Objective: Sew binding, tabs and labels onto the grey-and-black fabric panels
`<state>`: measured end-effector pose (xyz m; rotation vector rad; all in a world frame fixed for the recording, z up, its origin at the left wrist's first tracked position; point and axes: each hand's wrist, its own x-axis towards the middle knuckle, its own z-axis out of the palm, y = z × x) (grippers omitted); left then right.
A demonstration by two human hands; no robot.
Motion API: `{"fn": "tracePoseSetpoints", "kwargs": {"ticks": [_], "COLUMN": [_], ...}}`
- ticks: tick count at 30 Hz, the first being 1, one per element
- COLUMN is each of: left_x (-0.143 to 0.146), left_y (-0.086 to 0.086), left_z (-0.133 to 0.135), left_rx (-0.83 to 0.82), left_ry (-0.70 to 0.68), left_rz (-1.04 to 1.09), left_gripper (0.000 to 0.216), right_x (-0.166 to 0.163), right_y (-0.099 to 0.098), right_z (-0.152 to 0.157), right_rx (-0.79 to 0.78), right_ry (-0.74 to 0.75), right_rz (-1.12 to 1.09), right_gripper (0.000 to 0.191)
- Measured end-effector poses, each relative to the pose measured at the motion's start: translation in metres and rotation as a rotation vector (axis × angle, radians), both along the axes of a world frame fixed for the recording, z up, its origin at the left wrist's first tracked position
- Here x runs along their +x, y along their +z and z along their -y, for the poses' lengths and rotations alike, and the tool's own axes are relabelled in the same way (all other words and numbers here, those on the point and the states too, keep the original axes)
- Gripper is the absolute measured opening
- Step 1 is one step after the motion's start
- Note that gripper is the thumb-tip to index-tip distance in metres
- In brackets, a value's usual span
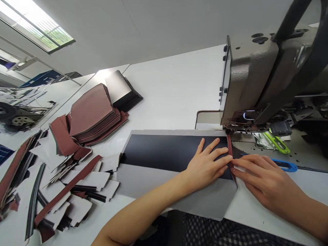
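We see the right hand (266, 181) with its fingertips drawn together, seeming to pinch the red strip (230, 145) by its right side. The left hand (211, 164) lies palm down and spread on the dark panel (159, 148), one fingertip reaching the strip just beside the right fingertips. Both hands are thus at the strip, but only the right appears to grip it.

From that pinch, the strip's long axis runs away from us to the foot of the sewing machine (246, 75), and the other way toward the near edge of the table (174, 92). It borders the panel's right end, crosswise to the panel's own length, which stretches left. Under the panel we have the grey cloth (148, 182), its near corner hanging over the table's near edge. Farther left stands a stack of red pieces (92, 109).
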<state>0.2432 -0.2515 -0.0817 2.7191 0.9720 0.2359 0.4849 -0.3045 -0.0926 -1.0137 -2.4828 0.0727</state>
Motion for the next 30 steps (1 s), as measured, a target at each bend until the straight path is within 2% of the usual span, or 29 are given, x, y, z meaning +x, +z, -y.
{"fn": "tracePoseSetpoints", "kwargs": {"ticks": [6,13,24,27,30], "left_x": [0.002,0.009,0.016,0.017,0.014], "left_y": [-0.002,-0.008,-0.002,-0.002,-0.004], "left_z": [-0.017,-0.04,-0.088,-0.086,-0.068], "left_rx": [0.045,0.066,0.094,0.176,0.196], "left_ry": [-0.005,0.024,-0.01,-0.017,0.019], "left_rz": [-0.01,0.0,-0.036,-0.019,0.041], "left_gripper": [0.037,0.038,0.029,0.033,0.035], "right_x": [0.001,0.007,0.012,0.015,0.018], "right_y": [0.003,-0.002,-0.012,-0.015,-0.017], "right_z": [-0.015,-0.035,-0.071,-0.076,-0.078], "right_rx": [0.003,0.013,0.084,0.033,-0.027], "right_ry": [-0.039,-0.071,-0.094,-0.061,-0.036], "right_rz": [-0.021,0.001,0.056,0.009,-0.049], "right_gripper": [0.032,0.033,0.036,0.035,0.032]}}
